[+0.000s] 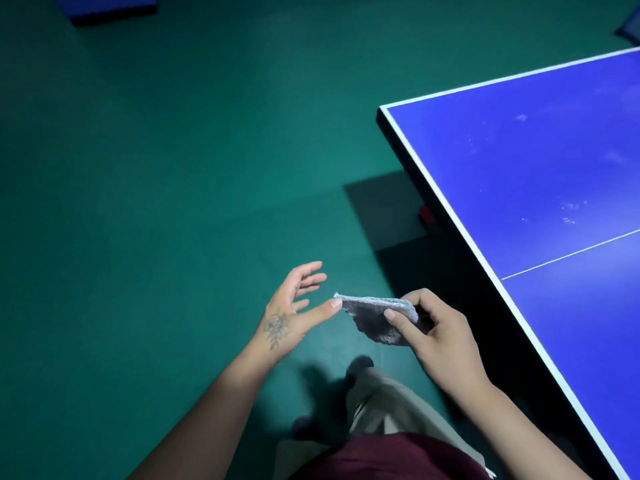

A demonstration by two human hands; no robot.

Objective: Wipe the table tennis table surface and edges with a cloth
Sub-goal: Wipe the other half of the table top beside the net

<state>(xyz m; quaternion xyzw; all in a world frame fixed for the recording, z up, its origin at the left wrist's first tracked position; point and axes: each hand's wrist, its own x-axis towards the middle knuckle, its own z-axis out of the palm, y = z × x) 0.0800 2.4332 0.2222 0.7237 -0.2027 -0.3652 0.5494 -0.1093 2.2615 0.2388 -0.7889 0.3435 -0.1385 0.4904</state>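
A folded grey cloth (pixel 374 315) hangs in the air in front of me, left of the table. My right hand (pixel 438 332) pinches its right end between thumb and fingers. My left hand (pixel 294 306) is beside the cloth's left corner with fingers spread and straight; its thumb tip touches that corner. The blue table tennis table (pixel 554 174) with white edge lines fills the right side, its corner at the upper middle. Pale smudges show on its surface. Neither hand touches the table.
Green floor (pixel 173 168) spreads to the left and ahead. A dark blue block (pixel 110 6) lies at the far upper left. A red-and-black part (pixel 427 216) sits under the table's edge. My legs and shoes are below the hands.
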